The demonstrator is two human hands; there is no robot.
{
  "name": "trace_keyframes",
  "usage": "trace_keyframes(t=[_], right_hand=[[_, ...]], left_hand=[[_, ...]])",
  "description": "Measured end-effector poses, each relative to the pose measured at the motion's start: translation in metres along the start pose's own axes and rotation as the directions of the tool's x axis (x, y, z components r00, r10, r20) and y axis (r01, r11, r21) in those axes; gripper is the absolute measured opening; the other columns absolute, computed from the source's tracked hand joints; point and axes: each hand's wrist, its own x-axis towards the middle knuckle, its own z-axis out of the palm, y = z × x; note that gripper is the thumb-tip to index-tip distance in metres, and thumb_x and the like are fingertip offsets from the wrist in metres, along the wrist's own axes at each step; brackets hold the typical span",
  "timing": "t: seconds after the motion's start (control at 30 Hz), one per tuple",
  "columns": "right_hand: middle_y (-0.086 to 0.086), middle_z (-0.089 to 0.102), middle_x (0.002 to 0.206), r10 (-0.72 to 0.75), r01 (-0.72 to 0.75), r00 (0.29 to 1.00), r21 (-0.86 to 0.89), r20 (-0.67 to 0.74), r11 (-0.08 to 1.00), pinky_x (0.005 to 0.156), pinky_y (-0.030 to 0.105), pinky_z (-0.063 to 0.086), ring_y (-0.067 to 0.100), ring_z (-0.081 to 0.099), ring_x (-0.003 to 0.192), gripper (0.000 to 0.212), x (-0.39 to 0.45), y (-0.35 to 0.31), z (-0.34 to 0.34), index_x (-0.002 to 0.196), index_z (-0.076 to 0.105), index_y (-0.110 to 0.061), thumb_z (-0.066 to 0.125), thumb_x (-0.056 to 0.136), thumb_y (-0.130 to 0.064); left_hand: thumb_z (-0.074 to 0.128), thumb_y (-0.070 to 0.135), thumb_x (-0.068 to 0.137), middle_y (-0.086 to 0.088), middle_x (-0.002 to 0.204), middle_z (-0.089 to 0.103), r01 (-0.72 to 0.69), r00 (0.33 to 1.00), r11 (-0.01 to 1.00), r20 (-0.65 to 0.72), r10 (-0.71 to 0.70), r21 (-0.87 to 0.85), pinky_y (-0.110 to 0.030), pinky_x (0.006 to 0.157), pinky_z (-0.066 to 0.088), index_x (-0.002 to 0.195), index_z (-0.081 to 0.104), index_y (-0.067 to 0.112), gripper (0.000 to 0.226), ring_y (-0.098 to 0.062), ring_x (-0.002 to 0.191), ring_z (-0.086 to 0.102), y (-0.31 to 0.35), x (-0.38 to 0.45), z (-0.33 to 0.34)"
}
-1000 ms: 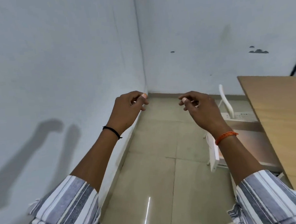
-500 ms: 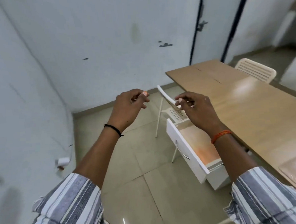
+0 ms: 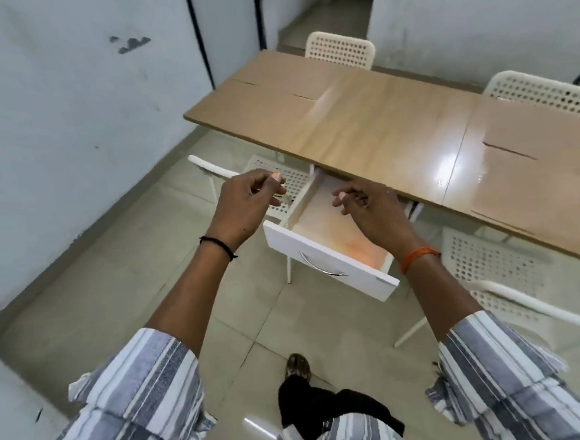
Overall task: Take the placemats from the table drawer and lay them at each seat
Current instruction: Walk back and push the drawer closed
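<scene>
White perforated chairs [image 3: 340,49] [image 3: 544,93] stood at the far side, well beyond the fingers; a dark door frame [image 3: 200,37] crossed the scuffed white wall [image 3: 67,98] above a tiled floor [image 3: 120,266].

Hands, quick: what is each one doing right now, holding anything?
Left hand: fingers loosely curled, holding nothing, in the air beside the open drawer.
Right hand: fingers loosely curled, holding nothing, above the drawer.
</scene>
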Motion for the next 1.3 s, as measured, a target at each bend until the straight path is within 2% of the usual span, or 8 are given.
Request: trace_keyframes(t=[0.3,0.5,0.6,0.7,0.83,0.93,1.13,1.3], right_hand=[[-0.002,0.075,0.090,0.360,-0.334,0.926,0.199,-0.116,0.921,0.079,0.032,0.058,0.010,0.071,0.082,0.017,0.026,0.078,0.048,0.098,0.071,-0.018,0.056,0.094,-0.014],[-0.002,0.073,0.098,0.647,-0.572,0.754,0.368,-0.115,0.733,0.094,0.047,0.054,0.018,0.068,0.096,0.013,0.021,0.117,0.085,0.087,0.068,-0.033,0.056,0.081,-0.031],[0.002,0.072,0.105,0.807,-0.667,0.569,0.487,-0.157,0.564,0.097,0.048,0.052,0.021,0.066,0.102,0.014,0.020,0.132,0.104,0.096,0.069,-0.026,0.060,0.085,-0.027],[0.012,0.064,0.121,0.940,-0.726,0.220,0.600,-0.260,0.336,0.096,0.034,0.049,0.028,0.062,0.107,0.030,0.017,0.136,0.119,0.116,0.065,-0.010,0.060,0.089,-0.020],[0.014,0.044,0.130,0.968,-0.641,-0.125,0.763,-0.216,0.088,0.099,0.037,0.044,0.030,0.053,0.106,0.051,0.013,0.139,0.136,0.134,0.047,0.000,0.059,0.090,-0.023],[0.008,0.050,0.116,0.994,-0.365,-0.109,0.929,0.021,-0.060,0.102,0.046,0.046,0.027,0.054,0.108,0.042,0.022,0.141,0.138,0.135,0.049,-0.005,0.054,0.097,-0.021],[0.018,0.054,0.136,0.995,-0.191,-0.083,0.979,0.058,-0.073,0.087,0.036,0.048,0.033,0.056,0.117,0.039,0.051,0.156,0.124,0.132,0.051,-0.008,0.054,0.098,-0.025],[0.022,0.051,0.137,0.995,-0.179,-0.043,0.979,0.087,-0.094,0.096,0.039,0.049,0.033,0.056,0.109,0.041,0.073,0.177,0.100,0.136,0.047,-0.005,0.052,0.099,-0.022]], left_hand=[[0.051,0.029,0.099,-0.001,0.096,0.075,0.154,0.955,0.988,0.256,-0.148,-0.005,-0.035,0.076,0.057,0.105,0.072,0.011,0.029,-0.018,0.085,0.073,-0.063,0.089,0.040],[0.054,0.025,0.096,-0.004,0.101,0.072,0.479,0.855,0.876,0.253,-0.453,-0.049,-0.035,0.083,0.050,0.098,0.069,0.013,0.020,-0.019,0.091,0.067,-0.112,0.120,0.072],[0.057,0.031,0.090,-0.004,0.099,0.060,0.641,0.757,0.768,0.163,-0.633,0.003,-0.031,0.078,0.044,0.098,0.058,0.009,0.024,-0.025,0.094,0.056,-0.147,0.136,0.084],[0.060,0.040,0.076,-0.008,0.123,0.051,0.792,0.610,0.611,0.051,-0.791,-0.004,-0.035,0.088,0.047,0.119,0.053,0.000,0.059,-0.030,0.105,0.055,-0.172,0.153,0.090],[0.047,0.022,0.091,-0.004,0.095,0.047,0.902,0.424,0.400,0.154,-0.892,-0.163,-0.028,0.065,0.038,0.094,0.052,0.012,0.011,-0.021,0.075,0.042,-0.186,0.168,0.093],[0.040,0.022,0.095,-0.003,0.075,0.037,0.946,0.311,0.262,0.303,-0.901,-0.190,-0.025,0.050,0.030,0.077,0.039,0.018,0.019,-0.017,0.057,0.032,-0.198,0.184,0.090],[0.038,0.021,0.097,-0.014,0.120,0.046,0.965,0.208,0.125,0.381,-0.901,-0.232,-0.035,0.109,0.034,0.127,0.040,0.010,0.032,-0.028,0.110,0.052,-0.210,0.202,0.094],[0.037,0.016,0.094,-0.009,0.078,0.044,0.952,0.247,0.166,0.329,-0.911,-0.256,-0.030,0.069,0.043,0.084,0.044,0.008,0.015,-0.021,0.065,0.046,-0.214,0.226,0.111]])
